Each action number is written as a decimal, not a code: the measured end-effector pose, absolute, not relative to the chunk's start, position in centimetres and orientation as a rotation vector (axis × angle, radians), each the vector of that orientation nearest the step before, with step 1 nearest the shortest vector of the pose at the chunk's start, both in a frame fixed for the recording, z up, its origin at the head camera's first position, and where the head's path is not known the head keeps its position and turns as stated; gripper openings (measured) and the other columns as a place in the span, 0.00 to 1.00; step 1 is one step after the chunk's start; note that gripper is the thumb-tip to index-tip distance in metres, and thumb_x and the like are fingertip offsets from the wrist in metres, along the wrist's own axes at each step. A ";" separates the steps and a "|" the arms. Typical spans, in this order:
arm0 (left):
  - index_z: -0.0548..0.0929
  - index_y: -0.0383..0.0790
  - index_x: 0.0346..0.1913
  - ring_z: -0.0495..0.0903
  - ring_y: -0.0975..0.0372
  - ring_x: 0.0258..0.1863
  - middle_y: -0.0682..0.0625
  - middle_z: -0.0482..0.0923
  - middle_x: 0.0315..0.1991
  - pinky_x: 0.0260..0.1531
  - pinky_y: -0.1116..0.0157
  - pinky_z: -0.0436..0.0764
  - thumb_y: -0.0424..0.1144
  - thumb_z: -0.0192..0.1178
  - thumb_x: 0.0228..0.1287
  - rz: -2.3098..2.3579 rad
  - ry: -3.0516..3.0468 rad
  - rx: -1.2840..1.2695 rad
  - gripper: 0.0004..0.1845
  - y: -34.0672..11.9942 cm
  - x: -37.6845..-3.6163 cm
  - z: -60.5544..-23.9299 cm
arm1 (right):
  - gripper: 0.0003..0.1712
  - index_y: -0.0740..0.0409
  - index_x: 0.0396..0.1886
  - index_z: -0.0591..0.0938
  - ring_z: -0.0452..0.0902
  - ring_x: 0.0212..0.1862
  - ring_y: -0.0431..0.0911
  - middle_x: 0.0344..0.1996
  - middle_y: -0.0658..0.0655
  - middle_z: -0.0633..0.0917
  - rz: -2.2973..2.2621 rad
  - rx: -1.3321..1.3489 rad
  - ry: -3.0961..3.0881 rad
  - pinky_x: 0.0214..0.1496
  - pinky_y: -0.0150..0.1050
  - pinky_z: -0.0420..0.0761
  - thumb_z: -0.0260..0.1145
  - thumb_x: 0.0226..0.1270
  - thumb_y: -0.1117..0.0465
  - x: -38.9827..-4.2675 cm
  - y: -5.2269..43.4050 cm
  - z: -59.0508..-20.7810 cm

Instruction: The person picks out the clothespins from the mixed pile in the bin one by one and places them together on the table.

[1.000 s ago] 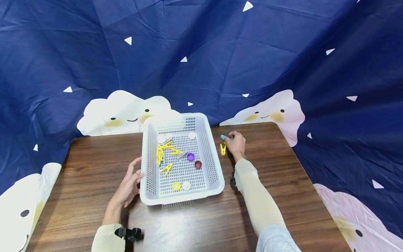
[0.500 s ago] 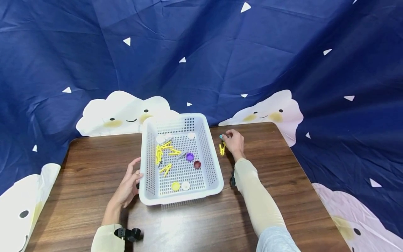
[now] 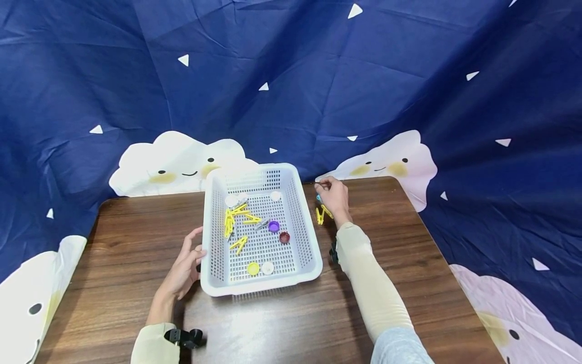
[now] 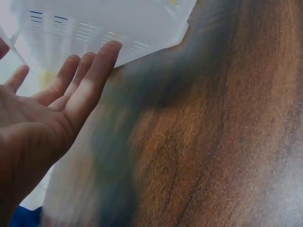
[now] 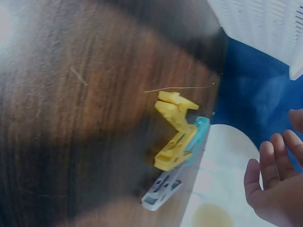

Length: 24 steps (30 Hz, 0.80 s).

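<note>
Basket: the white perforated basket (image 3: pixel 261 232) sits between your two hands on the wooden table (image 3: pixel 409 263).
Left hand: your left hand (image 3: pixel 184 270) rests against the basket's left wall with fingers straight and loosely spread; the left wrist view shows the fingertips (image 4: pixel 111 47) touching the white plastic and gripping nothing.
Right hand: your right hand (image 3: pixel 333 194) hovers near the table's far edge, just right of the basket's far right corner. In the right wrist view the fingers (image 5: pixel 270 161) are relaxed and a little apart, with nothing between them.
Loose pegs: a yellow clothespin (image 5: pixel 174 130) lies on the table just under and toward you from your right hand, touching a teal clothespin (image 5: pixel 198 137) and a white clothespin (image 5: pixel 161 189). In the head view the yellow one (image 3: pixel 321 214) shows beside your right wrist, apart from the basket wall.
Basket contents: right of your left hand, inside the basket, lie several yellow pegs (image 3: pixel 229 222), a purple cap (image 3: pixel 274 226), a dark red cap (image 3: pixel 284 236), a yellow cap (image 3: pixel 253 268) and a white cap (image 3: pixel 268 268).
Backdrop: beyond both hands hangs a navy cloth with clouds (image 3: pixel 291 91).
</note>
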<state>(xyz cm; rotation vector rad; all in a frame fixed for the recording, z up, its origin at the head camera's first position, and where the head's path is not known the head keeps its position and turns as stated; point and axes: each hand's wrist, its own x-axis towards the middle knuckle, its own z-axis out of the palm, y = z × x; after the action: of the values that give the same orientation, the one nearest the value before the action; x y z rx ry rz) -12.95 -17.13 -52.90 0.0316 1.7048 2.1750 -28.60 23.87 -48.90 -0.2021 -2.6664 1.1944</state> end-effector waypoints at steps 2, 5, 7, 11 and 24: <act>0.45 0.60 0.78 0.75 0.51 0.61 0.30 0.55 0.75 0.45 0.42 0.81 0.37 0.43 0.78 2.171 1.707 0.026 0.33 -17.1 -13.0 -52.8 | 0.15 0.61 0.50 0.85 0.80 0.46 0.52 0.41 0.57 0.87 1.209 -0.193 -2.664 0.53 0.49 0.76 0.69 0.70 0.56 -28.6 23.7 -48.6; 0.45 0.60 0.78 0.75 0.50 0.62 0.31 0.55 0.75 0.46 0.42 0.80 0.37 0.43 0.78 2.164 1.710 0.014 0.33 -17.1 -13.0 -52.7 | 0.17 0.62 0.51 0.86 0.81 0.45 0.51 0.41 0.56 0.87 1.209 -0.176 -2.653 0.53 0.48 0.76 0.69 0.69 0.56 -28.7 23.6 -48.3; 0.45 0.60 0.78 0.75 0.50 0.62 0.31 0.56 0.75 0.46 0.42 0.80 0.37 0.43 0.78 2.164 1.711 0.007 0.33 -17.1 -13.0 -52.6 | 0.16 0.61 0.49 0.86 0.81 0.44 0.51 0.39 0.56 0.87 1.201 -0.163 -2.641 0.52 0.47 0.76 0.70 0.68 0.55 -28.7 23.5 -48.0; 0.45 0.59 0.78 0.75 0.50 0.62 0.30 0.56 0.74 0.46 0.42 0.80 0.36 0.43 0.78 2.170 1.712 0.021 0.33 -17.2 -13.0 -52.6 | 0.16 0.61 0.47 0.86 0.82 0.44 0.50 0.39 0.56 0.87 1.180 -0.133 -2.626 0.52 0.45 0.76 0.70 0.67 0.55 -28.7 23.2 -47.3; 0.45 0.58 0.78 0.74 0.49 0.63 0.29 0.55 0.74 0.45 0.42 0.80 0.37 0.43 0.78 2.174 1.713 0.051 0.33 -17.2 -13.0 -52.8 | 0.18 0.63 0.52 0.85 0.81 0.45 0.51 0.42 0.58 0.86 1.231 -0.052 -2.609 0.53 0.46 0.77 0.70 0.68 0.57 -28.5 21.7 -45.1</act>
<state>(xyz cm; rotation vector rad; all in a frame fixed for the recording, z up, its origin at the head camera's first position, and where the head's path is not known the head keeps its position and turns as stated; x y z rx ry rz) -12.98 -17.18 -52.79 0.0511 1.7132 2.1743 -28.55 21.73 -45.10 -0.0524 -2.6094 1.2315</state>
